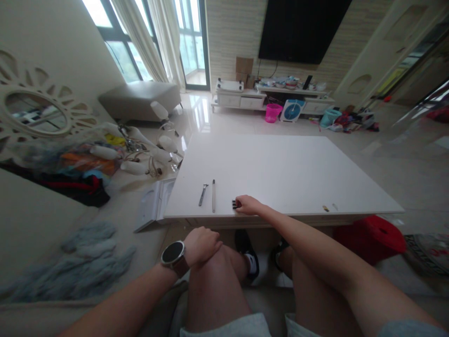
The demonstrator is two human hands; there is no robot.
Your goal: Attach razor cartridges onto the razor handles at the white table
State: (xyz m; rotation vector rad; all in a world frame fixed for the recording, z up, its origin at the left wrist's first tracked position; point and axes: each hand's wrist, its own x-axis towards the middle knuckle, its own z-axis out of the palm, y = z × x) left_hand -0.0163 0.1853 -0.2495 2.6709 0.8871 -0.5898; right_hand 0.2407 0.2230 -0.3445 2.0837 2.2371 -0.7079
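My right hand (pixel 248 205) is at the near edge of the white table (pixel 277 164), its fingers closed on a small black object (pixel 234 204) with short parallel bars showing on its left side. The rest of that object is hidden by the fingers. To its left lie a slim light-coloured pen-like stick (pixel 213 196) and a grey metal tool (pixel 202 194) with a wider head, perhaps a small wrench. My left hand (pixel 202 244) rests over my left knee, fingers draped on it and holding nothing visible; a round watch is on that wrist.
Two small flat pieces, one dark and gold (pixel 326 208) and one pale (pixel 335 206), lie near the table's right front. Below that corner stands a red roll (pixel 373 238). A chandelier with white shades (pixel 135 167) lies on the floor at left, beside bagged items.
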